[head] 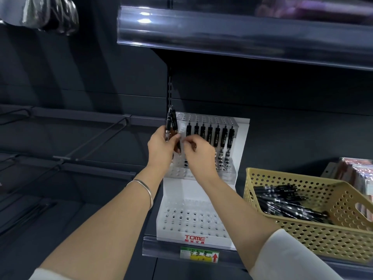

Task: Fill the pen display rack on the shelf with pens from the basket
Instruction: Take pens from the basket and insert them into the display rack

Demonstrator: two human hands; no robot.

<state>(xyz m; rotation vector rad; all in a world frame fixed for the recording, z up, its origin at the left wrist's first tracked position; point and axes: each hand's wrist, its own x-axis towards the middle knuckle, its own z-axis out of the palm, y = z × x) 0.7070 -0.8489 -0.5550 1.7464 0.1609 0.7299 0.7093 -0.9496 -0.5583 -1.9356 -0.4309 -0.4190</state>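
A white tiered pen display rack (241,138) stands on the dark shelf. Its upper tier holds a row of several black pens (217,136) standing upright; the lower tier (191,217) shows only bare holes. My left hand (161,146) is at the rack's upper left corner, closed around a small bunch of black pens (170,123) held upright. My right hand (198,152) is just beside it, fingers pinched on the tip of one pen at the left end of the row. A tan perforated basket (314,225) with many black pens (286,203) sits to the right.
An upper shelf (242,33) overhangs the rack. Wire hooks (96,138) jut out on the left. Packaged goods (357,174) stand behind the basket. A price label (198,254) is on the shelf edge below the rack.
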